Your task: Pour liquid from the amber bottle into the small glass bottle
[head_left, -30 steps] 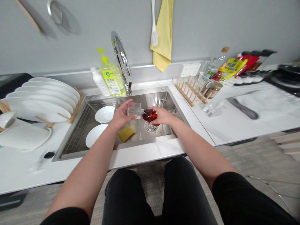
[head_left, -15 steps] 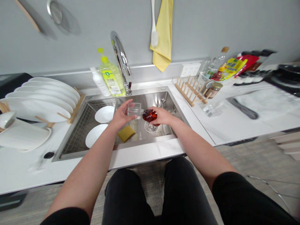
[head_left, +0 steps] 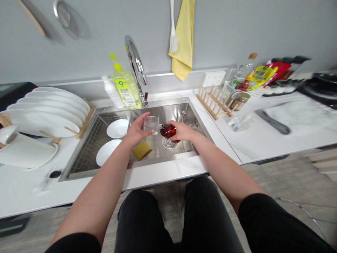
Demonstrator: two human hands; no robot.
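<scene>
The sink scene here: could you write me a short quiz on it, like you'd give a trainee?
1. Which hand holds the clear bottle?
2. True or false: the yellow towel hangs to the left of the tap in the picture.
3. How many white dishes show in the left part of the sink: a) one, b) two, c) five?

Key:
1. The left hand; the right hand holds a red object.
2. False.
3. b.

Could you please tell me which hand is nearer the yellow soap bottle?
Left: the left hand is in front and slightly right of the soap bottle; the right hand is farther right.
</scene>
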